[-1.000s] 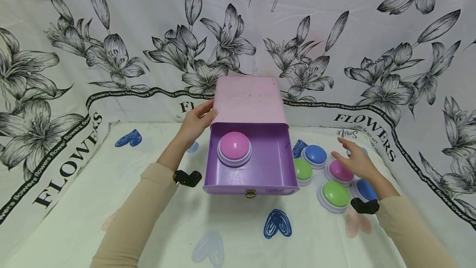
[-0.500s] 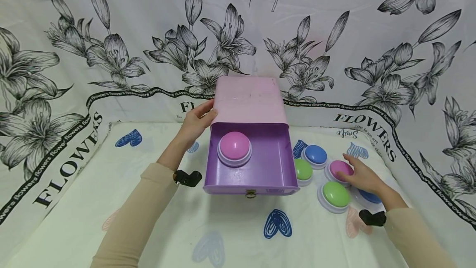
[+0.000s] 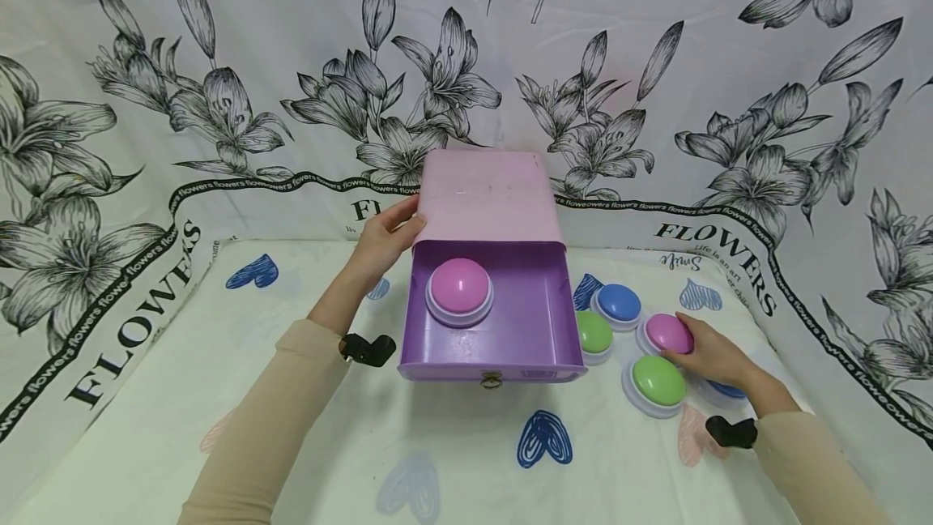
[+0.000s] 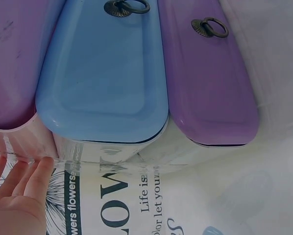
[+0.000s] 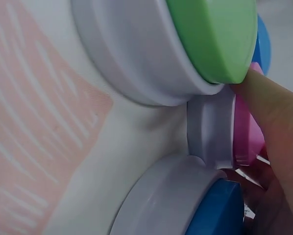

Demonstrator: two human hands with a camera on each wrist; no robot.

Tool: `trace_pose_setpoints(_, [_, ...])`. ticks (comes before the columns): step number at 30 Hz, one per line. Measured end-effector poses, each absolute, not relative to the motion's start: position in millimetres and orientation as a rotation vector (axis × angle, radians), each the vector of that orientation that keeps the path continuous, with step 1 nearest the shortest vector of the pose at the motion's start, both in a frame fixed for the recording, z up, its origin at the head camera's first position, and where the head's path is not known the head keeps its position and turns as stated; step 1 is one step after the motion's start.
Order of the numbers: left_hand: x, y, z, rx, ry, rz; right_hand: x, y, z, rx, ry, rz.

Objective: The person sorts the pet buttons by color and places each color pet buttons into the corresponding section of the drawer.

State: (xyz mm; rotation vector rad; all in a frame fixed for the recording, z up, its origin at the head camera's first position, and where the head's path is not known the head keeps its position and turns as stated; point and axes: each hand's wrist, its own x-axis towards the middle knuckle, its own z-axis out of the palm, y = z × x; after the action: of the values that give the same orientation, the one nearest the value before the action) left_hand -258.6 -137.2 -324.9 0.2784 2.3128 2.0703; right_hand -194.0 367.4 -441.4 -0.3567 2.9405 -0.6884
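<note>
A small drawer cabinet has a pale pink shell (image 3: pixel 488 193), and its purple drawer (image 3: pixel 535 298) is pulled out. Inside the drawer, toward the back left, sits a pink push button (image 3: pixel 460 286) on a white base. My left hand (image 3: pixel 384 240) rests against the cabinet's left side; in the left wrist view its straight fingers (image 4: pixel 34 178) touch the pale pink wall. Right of the cabinet, my right hand (image 3: pixel 717 355) grips another pink button (image 3: pixel 669 334) between thumb and fingers. Beside it lie a green button (image 3: pixel 659 380) and a blue button (image 3: pixel 725 389) partly covered by the hand.
Another blue button (image 3: pixel 619 302) and a second green button (image 3: pixel 594 332) lie close to the drawer's right side. Lower down, the cabinet has a blue drawer front (image 4: pixel 105 73) and a purple one (image 4: pixel 212 78) with ring pulls. A flowered cloth (image 3: pixel 466 63) hangs behind.
My right hand has come down from above the button cluster, shifted slightly right, and closed its thumb and fingers around the pink button. The left hand and the drawer stay still.
</note>
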Motion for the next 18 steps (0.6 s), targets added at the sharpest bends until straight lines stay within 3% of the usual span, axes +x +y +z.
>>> trace_pose_setpoints(18, [-270, -139, -338, 0.275, 2.306, 2.117, -196, 367, -441, -0.268, 2.950, -0.659])
